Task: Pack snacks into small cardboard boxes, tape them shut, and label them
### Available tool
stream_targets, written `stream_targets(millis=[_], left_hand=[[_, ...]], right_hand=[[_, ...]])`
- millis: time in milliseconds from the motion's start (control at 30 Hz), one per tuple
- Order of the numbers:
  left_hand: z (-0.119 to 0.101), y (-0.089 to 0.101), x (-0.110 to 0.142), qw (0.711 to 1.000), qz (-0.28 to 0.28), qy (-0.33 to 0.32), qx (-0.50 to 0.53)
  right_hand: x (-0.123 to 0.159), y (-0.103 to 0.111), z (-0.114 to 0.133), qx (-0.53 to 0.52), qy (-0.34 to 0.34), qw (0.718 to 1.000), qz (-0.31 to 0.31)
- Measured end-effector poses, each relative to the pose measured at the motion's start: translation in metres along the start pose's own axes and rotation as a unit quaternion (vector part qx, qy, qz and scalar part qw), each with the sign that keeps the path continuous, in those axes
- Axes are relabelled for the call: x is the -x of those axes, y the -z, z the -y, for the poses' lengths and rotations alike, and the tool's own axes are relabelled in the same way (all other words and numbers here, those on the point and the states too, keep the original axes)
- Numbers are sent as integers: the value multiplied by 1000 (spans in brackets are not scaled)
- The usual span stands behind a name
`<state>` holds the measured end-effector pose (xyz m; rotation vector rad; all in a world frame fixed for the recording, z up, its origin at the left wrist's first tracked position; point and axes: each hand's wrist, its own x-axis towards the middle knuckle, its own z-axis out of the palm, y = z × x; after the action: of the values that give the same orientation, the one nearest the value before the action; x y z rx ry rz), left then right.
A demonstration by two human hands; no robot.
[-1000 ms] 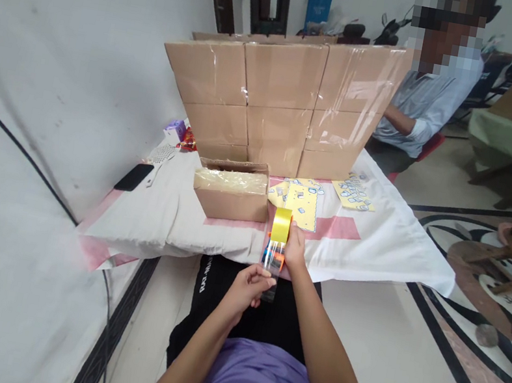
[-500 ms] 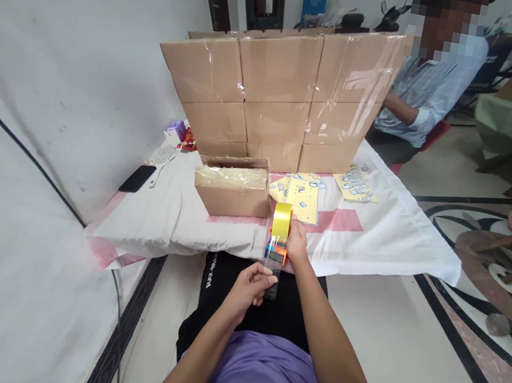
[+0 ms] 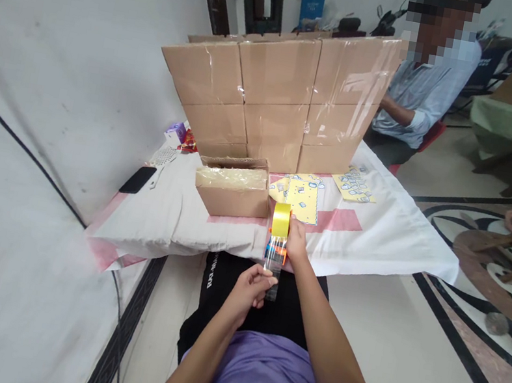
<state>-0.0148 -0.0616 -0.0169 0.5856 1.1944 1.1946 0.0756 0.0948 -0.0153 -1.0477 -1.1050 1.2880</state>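
Note:
My right hand (image 3: 297, 241) is closed round a tape dispenser (image 3: 282, 252) with orange and blue parts, carrying a yellow-looking roll of tape (image 3: 281, 219). Its handle is mostly hidden by the fingers. From the roll a clear strip of tape (image 3: 271, 288) hangs down over my lap. My left hand (image 3: 253, 287) pinches that strip near its lower end. Just beyond my hands, an open cardboard box (image 3: 231, 202) stands on the table, with clear packaging film (image 3: 233, 177) showing at its top. Yellow printed sheets (image 3: 303, 203) lie to the box's right.
Tall taped cardboard panels (image 3: 278, 90) stand across the back of the cloth-covered table (image 3: 397, 233). A phone (image 3: 138, 180) and a white perforated utensil (image 3: 162, 160) lie at left, beside the wall. Behind the panels at right sits another person (image 3: 425, 102).
My hands, the dispenser and the strip keep almost the same positions. The whole view has shifted slightly.

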Motion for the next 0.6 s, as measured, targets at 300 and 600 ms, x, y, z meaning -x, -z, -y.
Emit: stream_targets(millis=[300,600], left_hand=[[3,1,-1,1000,-1,2,8],[11,9,0,1000,8,8,7]], right_hand=[[-2,-1,-1,-27,-1,999,18],[-3,0,-3,-18,13,1000,5]])
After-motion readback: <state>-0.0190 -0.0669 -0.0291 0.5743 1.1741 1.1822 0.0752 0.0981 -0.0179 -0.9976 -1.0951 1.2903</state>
